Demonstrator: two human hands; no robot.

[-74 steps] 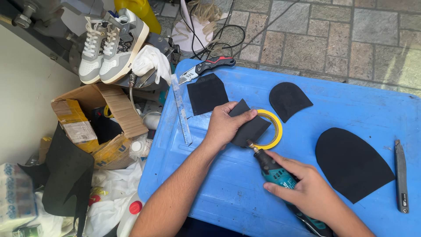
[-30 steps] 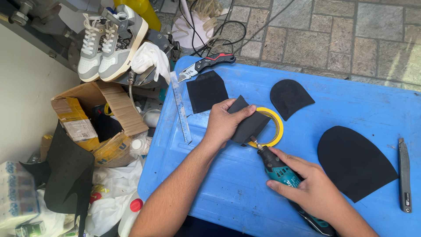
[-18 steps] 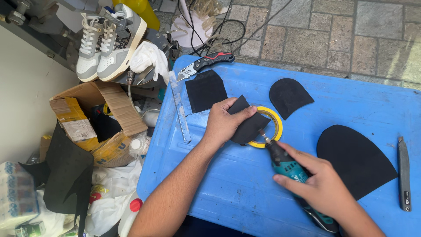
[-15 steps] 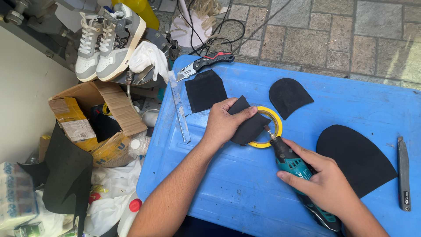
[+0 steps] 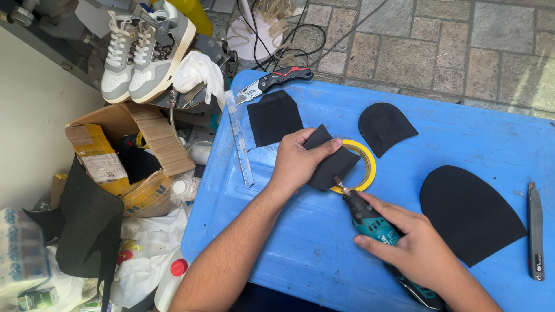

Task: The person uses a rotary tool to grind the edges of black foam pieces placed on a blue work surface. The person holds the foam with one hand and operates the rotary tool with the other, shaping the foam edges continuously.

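Since earlier your right hand [image 5: 419, 248], clamped on the rotary tool [image 5: 376, 224], edged rightward; left grip [image 5: 298, 163] pinches the thin, floppy rubber piece [image 5: 332, 162] near its worked edge.

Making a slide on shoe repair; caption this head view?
Left hand holds black rubber piece on yellow tape roll; right hand applies rotary tool.

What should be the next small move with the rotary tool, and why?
Probably ease the rotary tool tip slightly forward onto the lower edge of the black rubber piece. The right hand holds the tool with its bit just at that edge, while the left hand pins the piece over the yellow tape roll.
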